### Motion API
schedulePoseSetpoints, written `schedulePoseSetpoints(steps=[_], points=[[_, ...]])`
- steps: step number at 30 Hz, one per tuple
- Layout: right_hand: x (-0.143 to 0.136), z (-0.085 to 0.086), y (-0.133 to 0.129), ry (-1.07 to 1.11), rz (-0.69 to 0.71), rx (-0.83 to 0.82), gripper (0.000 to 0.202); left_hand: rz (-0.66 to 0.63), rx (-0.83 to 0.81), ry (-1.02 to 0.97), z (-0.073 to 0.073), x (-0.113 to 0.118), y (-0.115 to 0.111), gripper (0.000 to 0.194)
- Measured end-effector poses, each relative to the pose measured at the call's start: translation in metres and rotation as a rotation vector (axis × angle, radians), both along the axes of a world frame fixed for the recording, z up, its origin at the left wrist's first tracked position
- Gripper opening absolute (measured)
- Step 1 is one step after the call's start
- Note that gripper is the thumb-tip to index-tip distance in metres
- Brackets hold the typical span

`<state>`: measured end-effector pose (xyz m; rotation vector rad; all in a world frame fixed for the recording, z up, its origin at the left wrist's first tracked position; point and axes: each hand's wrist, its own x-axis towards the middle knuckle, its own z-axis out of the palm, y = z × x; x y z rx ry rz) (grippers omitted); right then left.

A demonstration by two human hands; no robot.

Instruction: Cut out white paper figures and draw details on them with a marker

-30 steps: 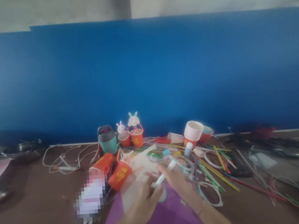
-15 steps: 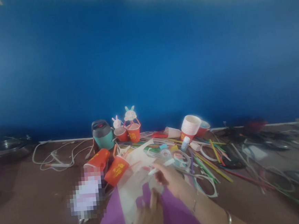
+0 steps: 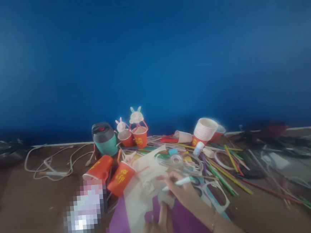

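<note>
Right hand (image 3: 183, 194): fingers closed in a pen grip around the marker, no slack that we can see.
Marker (image 3: 184, 181): in that grip, tip out to the left, over the disc. Touching or hovering? We can't tell.
Disc (image 3: 170, 201): just below and left of the grip, pale, lying on purple sheet (image 3: 192, 223).
Left hand (image 3: 157, 229): nearer us, left of the grip, 1 digit stretched onto the disc's near edge. Can't tell if it's pinching anything.
Bunny cups (image 3: 140, 137): 2 of them, beyond and left of the grip, toppers on. We'd call those done.
Disc progress: partway, we reckon. It has its shape, but it isn't on any cup, and any drawing on it is too blurry for us.
Orange cups (image 3: 120, 180): 2, left of the grip, tipped over, no topper we can spot, so those look undone.
Cup stack (image 3: 205, 129): beyond and right of the grip, nested, seemingly unused.
Tape (image 3: 176, 159): just beyond the grip, nobody touching it.
</note>
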<state>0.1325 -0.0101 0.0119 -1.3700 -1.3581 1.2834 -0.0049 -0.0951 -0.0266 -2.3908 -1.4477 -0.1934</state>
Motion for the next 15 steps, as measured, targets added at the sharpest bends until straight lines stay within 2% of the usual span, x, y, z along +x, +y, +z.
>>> schedulePoseSetpoints(steps=[4,11,15], points=[[-0.001,-0.006,-0.002,-0.031,0.011,-0.037,0.028,0.007,0.003,0.006,0.0,0.001,-0.001,0.049],[-0.004,0.006,-0.009,-0.021,0.027,-0.021,0.026,0.02,-0.003,-0.008,0.003,0.001,-0.003,0.045],[-0.003,0.0,-0.006,-0.054,0.021,0.005,0.026,0.017,-0.011,0.038,0.003,0.002,-0.003,0.044]])
